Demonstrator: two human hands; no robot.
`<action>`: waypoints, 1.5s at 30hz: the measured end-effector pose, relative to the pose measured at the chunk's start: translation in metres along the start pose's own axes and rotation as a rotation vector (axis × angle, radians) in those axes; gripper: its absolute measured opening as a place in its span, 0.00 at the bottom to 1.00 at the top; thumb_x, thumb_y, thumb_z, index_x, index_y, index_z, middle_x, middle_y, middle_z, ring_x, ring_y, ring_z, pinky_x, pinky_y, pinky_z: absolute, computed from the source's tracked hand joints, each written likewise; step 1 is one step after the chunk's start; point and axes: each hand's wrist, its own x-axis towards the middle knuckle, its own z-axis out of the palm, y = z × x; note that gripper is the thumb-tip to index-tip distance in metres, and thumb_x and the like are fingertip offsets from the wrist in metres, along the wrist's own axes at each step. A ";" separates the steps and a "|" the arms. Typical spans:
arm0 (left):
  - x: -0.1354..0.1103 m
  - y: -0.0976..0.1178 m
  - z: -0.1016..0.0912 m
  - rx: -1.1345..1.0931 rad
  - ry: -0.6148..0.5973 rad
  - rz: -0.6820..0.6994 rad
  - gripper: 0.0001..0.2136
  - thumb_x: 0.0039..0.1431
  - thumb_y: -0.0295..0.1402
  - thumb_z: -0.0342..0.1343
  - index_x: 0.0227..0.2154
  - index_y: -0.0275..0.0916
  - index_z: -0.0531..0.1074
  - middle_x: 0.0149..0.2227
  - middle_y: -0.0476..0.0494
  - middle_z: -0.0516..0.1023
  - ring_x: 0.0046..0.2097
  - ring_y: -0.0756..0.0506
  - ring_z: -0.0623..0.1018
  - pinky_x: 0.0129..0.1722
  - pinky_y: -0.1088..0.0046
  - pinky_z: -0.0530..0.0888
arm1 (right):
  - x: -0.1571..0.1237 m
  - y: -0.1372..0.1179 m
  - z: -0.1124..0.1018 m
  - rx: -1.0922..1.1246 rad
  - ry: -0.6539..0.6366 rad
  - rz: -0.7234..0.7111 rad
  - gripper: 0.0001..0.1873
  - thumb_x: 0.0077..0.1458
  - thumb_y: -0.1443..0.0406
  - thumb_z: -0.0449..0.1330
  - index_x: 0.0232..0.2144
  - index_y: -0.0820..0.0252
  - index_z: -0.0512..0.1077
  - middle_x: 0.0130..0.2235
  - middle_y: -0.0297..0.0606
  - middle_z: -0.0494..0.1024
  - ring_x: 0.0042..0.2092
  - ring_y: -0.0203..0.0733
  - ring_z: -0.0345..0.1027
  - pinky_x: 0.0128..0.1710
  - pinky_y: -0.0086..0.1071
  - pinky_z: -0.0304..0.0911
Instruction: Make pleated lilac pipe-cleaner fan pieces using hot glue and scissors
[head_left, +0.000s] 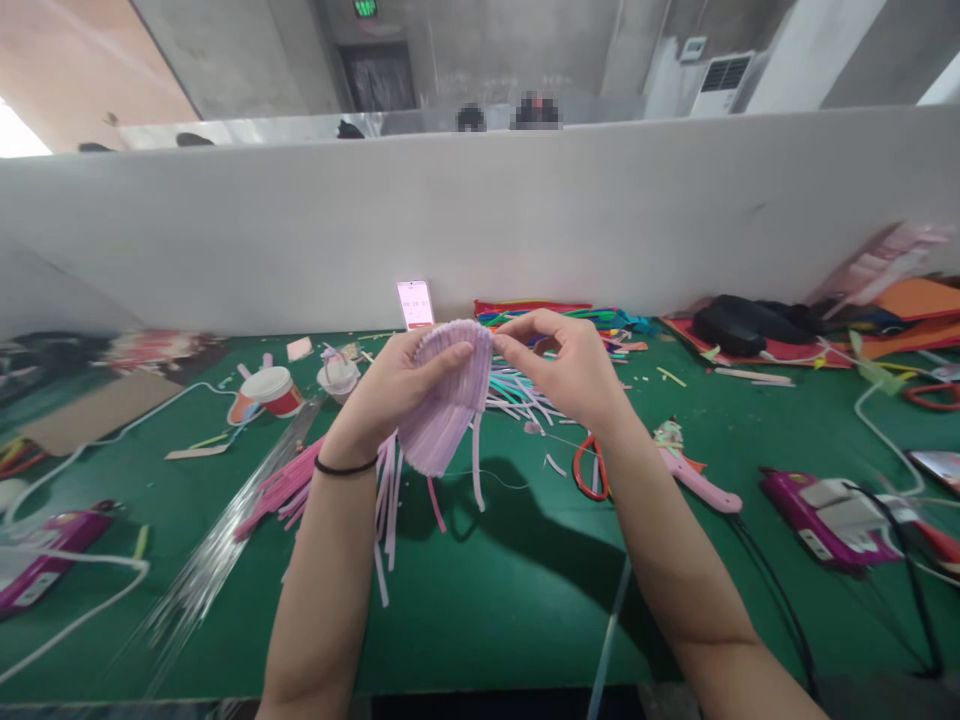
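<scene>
Above the green table (480,610), my right hand (574,370) pinches the one-o'clock edge, and my left hand (390,385) grips, thumb in front, the ribbed lilac piece (446,415) at my twelve o'clock. Red-handled scissors (577,471) lie toward its four o'clock.

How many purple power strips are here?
2: one purple plastic power strip at far left, a second purple strip at right, under white plugs. Others may be hidden.
</scene>
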 end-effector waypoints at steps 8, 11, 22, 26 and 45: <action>0.002 -0.007 -0.003 -0.019 -0.028 -0.014 0.12 0.59 0.42 0.60 0.37 0.39 0.79 0.30 0.48 0.78 0.29 0.52 0.73 0.26 0.79 0.68 | 0.001 0.002 -0.001 0.050 -0.048 0.044 0.10 0.57 0.59 0.62 0.34 0.61 0.78 0.35 0.39 0.81 0.36 0.39 0.73 0.35 0.33 0.65; 0.003 -0.010 -0.003 -0.034 -0.062 -0.033 0.13 0.59 0.43 0.60 0.40 0.39 0.79 0.33 0.47 0.80 0.30 0.50 0.75 0.28 0.78 0.70 | 0.001 0.001 -0.003 0.088 -0.112 0.101 0.11 0.57 0.59 0.62 0.34 0.61 0.77 0.33 0.37 0.81 0.33 0.37 0.72 0.33 0.32 0.66; 0.013 -0.025 0.013 -0.357 -0.190 -0.198 0.16 0.53 0.41 0.65 0.43 0.40 0.77 0.37 0.40 0.82 0.33 0.45 0.81 0.31 0.71 0.78 | 0.005 0.012 -0.004 0.008 -0.178 0.143 0.08 0.58 0.63 0.59 0.32 0.61 0.76 0.32 0.37 0.81 0.32 0.39 0.73 0.34 0.33 0.67; 0.016 -0.029 0.016 -0.409 -0.192 -0.251 0.20 0.47 0.34 0.69 0.45 0.40 0.76 0.36 0.42 0.82 0.34 0.44 0.82 0.34 0.68 0.80 | 0.006 0.021 -0.003 -0.056 -0.159 0.096 0.08 0.58 0.63 0.60 0.32 0.60 0.77 0.32 0.37 0.81 0.33 0.39 0.73 0.35 0.33 0.66; 0.029 -0.048 -0.012 -0.466 0.429 -0.128 0.12 0.39 0.30 0.71 0.28 0.36 0.78 0.28 0.43 0.80 0.27 0.47 0.78 0.25 0.73 0.78 | 0.000 0.007 0.005 -0.214 0.172 -0.103 0.08 0.61 0.64 0.57 0.38 0.58 0.76 0.38 0.38 0.80 0.37 0.41 0.73 0.42 0.36 0.67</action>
